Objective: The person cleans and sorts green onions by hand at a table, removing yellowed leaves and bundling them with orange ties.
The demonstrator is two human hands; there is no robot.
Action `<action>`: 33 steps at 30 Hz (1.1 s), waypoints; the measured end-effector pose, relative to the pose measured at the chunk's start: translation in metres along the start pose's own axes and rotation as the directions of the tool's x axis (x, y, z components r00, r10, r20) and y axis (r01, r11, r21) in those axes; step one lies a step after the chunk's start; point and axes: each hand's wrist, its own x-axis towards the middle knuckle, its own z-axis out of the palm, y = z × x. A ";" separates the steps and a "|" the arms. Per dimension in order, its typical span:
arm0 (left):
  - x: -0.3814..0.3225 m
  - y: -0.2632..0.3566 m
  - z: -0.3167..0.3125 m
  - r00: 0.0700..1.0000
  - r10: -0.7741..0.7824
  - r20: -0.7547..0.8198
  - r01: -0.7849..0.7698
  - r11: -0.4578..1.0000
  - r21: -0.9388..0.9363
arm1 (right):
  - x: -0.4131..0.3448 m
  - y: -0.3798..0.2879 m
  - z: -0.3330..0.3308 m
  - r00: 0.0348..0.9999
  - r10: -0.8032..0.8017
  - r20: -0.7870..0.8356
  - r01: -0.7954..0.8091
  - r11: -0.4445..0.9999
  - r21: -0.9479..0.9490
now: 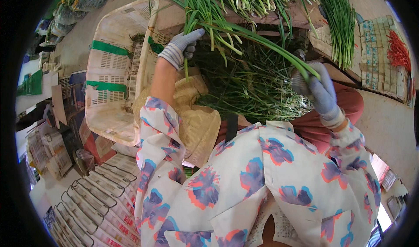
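My right hand [316, 89], in a grey knit glove, grips the pale ends of a few long green stalks [275, 47] that look like garlic chives. Their leaves stretch leftward towards my left hand [181, 47]. That hand, in a striped grey glove, is closed around a green stalk [186, 70] whose lower end hangs below the fingers. Just beyond it, loose chives [203, 8] droop over the edge of a wooden bench [275, 21]. Below and between my hands lies a heap of green leaf scraps [242, 80].
Left stands a white plastic crate [113, 66] with green tape, beside a tan sack [199, 125]. A neat chive bundle [340, 30] lies at the right, near red ties [399, 50] on a woven-looking cover [376, 53]. Stacked white baskets [95, 201] with wire handles occupy the lower left.
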 end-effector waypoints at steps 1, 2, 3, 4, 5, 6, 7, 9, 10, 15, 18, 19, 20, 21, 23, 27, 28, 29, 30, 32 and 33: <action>0.004 0.004 -0.004 1.000 0.028 0.000 -0.028 0.999 0.045 | -0.014 -0.004 -0.008 0.994 0.019 -0.108 -0.026 0.997 -0.068; 0.007 0.005 -0.002 0.996 0.073 -0.045 -0.070 0.996 0.055 | -0.027 -0.005 -0.022 0.987 0.007 -0.163 -0.043 0.976 -0.213; 0.011 0.004 -0.008 0.989 0.096 -0.109 -0.089 0.994 0.071 | -0.041 -0.007 -0.039 0.976 0.114 -0.186 -0.150 0.970 -0.191; 0.020 0.001 -0.013 0.978 0.118 -0.171 -0.104 0.991 0.089 | -0.050 -0.006 -0.048 0.953 0.062 -0.297 -0.148 0.950 -0.276; 0.025 0.000 -0.020 0.961 0.142 -0.236 -0.119 0.987 0.109 | -0.061 -0.002 -0.060 0.928 -0.005 -0.372 -0.138 0.925 -0.355; 0.028 0.002 -0.015 0.940 0.143 -0.309 -0.150 0.989 0.000 | -0.072 -0.004 -0.071 0.906 0.002 -0.424 -0.169 0.918 -0.357; 0.029 0.003 -0.020 0.953 0.114 -0.282 -0.169 0.969 -0.180 | -0.084 -0.011 -0.086 0.920 -0.008 -0.392 -0.183 0.876 -0.446; 0.033 -0.005 -0.037 0.972 0.062 -0.225 -0.173 0.841 -0.513 | -0.111 0.002 -0.130 0.872 0.074 -0.484 -0.387 0.711 -0.588; 0.029 -0.002 -0.026 0.980 0.028 -0.196 -0.144 0.781 -0.608 | -0.126 0.007 -0.152 0.885 0.061 -0.461 -0.435 0.460 -0.774; 0.004 0.010 -0.006 0.984 -0.016 -0.176 -0.085 0.831 -0.550 | -0.081 0.011 -0.121 0.327 0.818 -0.474 0.058 -0.518 -0.854; -0.010 0.010 -0.014 0.997 0.048 -0.057 -0.069 0.881 -0.468 | -0.002 0.005 -0.020 0.546 0.836 -0.054 0.281 -0.243 -0.928; -0.013 0.012 -0.010 0.998 0.068 -0.017 -0.068 0.871 -0.486 | 0.013 0.026 -0.010 0.716 0.676 0.172 0.281 -0.053 -0.958; -0.011 0.010 -0.001 0.996 0.079 0.029 -0.054 0.861 -0.506 | 0.043 0.039 0.014 0.826 0.507 0.245 0.157 0.210 -0.965; -0.013 0.008 0.000 0.994 0.088 0.061 -0.044 0.852 -0.522 | 0.069 0.056 0.043 0.918 0.352 0.179 0.025 0.402 -0.915; -0.012 0.004 -0.001 0.979 0.115 0.166 -0.001 0.824 -0.567 | 0.117 0.086 0.093 0.700 0.714 0.003 -0.712 0.698 -0.074; -0.041 0.014 0.000 0.964 0.136 0.230 0.037 0.786 -0.618 | 0.165 0.156 0.142 0.786 0.613 -0.085 -0.503 0.713 0.489; -0.047 0.020 -0.004 0.945 0.172 0.279 0.045 0.776 -0.629 | 0.174 0.152 0.144 0.824 0.554 -0.120 -0.425 0.744 0.516; -0.053 0.028 -0.009 0.921 0.208 0.329 0.055 0.768 -0.639 | 0.175 0.145 0.134 0.800 0.579 -0.154 -0.420 0.726 0.545; -0.050 0.047 -0.007 0.898 0.261 0.355 -0.009 0.816 -0.578 | 0.181 0.155 0.105 0.847 0.457 -0.273 -0.327 0.852 0.409; -0.081 0.099 -0.013 0.868 0.424 0.258 -0.248 0.821 -0.514 | 0.207 0.158 0.052 0.902 0.194 -0.386 -0.148 0.978 0.145; -0.122 0.133 -0.013 0.855 0.519 0.024 -0.483 0.811 -0.332 | 0.222 0.155 0.041 0.918 0.075 -0.389 -0.063 0.997 0.042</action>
